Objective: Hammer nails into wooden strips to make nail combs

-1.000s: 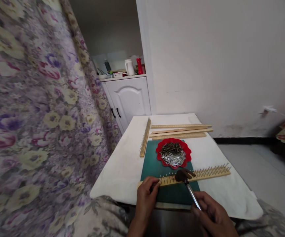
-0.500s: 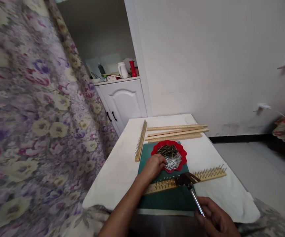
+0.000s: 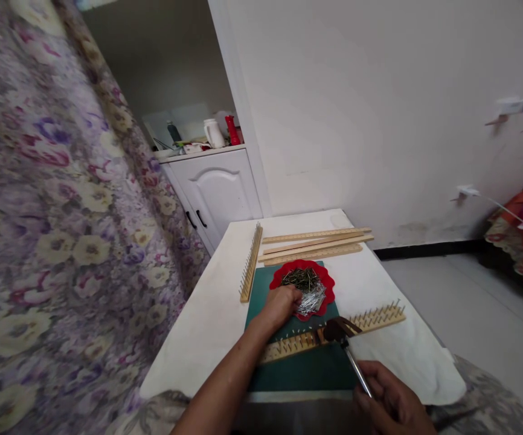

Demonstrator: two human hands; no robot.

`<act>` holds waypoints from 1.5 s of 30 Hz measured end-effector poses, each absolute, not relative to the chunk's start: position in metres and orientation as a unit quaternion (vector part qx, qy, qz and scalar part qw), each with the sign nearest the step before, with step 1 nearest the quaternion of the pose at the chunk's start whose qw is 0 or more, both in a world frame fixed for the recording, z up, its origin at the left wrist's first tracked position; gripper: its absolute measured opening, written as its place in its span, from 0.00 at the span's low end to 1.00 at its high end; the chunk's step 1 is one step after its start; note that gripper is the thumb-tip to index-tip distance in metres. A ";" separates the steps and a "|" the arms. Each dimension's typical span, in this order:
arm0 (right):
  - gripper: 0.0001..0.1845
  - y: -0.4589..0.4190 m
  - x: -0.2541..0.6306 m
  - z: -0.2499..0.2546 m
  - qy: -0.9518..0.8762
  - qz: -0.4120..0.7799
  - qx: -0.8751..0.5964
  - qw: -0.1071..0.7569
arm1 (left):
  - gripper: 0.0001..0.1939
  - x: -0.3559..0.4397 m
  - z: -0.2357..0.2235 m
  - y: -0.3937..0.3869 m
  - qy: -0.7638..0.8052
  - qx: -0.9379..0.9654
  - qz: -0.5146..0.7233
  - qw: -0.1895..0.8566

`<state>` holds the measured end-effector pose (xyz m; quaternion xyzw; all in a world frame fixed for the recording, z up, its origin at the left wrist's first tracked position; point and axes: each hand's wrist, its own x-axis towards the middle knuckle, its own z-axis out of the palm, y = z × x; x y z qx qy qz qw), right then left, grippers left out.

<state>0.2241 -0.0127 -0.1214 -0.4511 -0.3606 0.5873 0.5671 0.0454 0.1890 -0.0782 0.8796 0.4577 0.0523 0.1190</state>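
Observation:
My left hand (image 3: 283, 303) reaches into the red scalloped bowl (image 3: 328, 283), fingers bent together at the silver nails (image 3: 311, 301); whatever they pinch is too small to make out. Darker, bronze-coloured nails (image 3: 301, 278) fill the bowl's far half. In my right hand (image 3: 391, 396) is a claw hammer (image 3: 352, 359) with a shiny metal shaft, gripped low on the handle. Its dark head rests over a wooden strip (image 3: 293, 345) studded with rows of upright nails. That strip lies across the green mat (image 3: 300, 373), its right end reaching over the white tabletop.
Another nail-studded strip (image 3: 251, 263) stands lengthwise at the table's left. Several wooden strips (image 3: 316, 243) lie along the far edge of the white table (image 3: 198, 338). A floral curtain (image 3: 84, 241) hangs to the left; a white cabinet (image 3: 220, 190) and wall are behind.
My left hand has left the nailed strip and moved forward into the bowl among the nails. My right hand keeps the hammer over the strip. The view has swung slightly right.

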 end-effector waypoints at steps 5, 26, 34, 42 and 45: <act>0.20 -0.013 0.225 -0.126 -0.374 0.598 -0.443 0.553 | 0.06 0.036 -0.069 0.184 0.440 0.884 0.098 0.124; 0.19 -0.013 0.179 -0.087 -0.435 0.570 -0.452 0.530 | 0.10 -0.012 -0.074 0.094 0.429 0.590 0.438 0.525; 0.20 -0.020 0.173 -0.088 -0.432 0.570 -0.469 0.518 | 0.09 -0.034 -0.104 0.086 0.511 0.568 0.465 0.447; 0.21 -0.024 0.174 -0.089 -0.435 0.561 -0.483 0.513 | 0.09 -0.026 -0.122 0.078 0.554 0.599 0.447 0.368; 0.21 -0.024 0.175 -0.089 -0.434 0.562 -0.484 0.510 | 0.09 -0.025 -0.126 0.077 0.559 0.618 0.429 0.348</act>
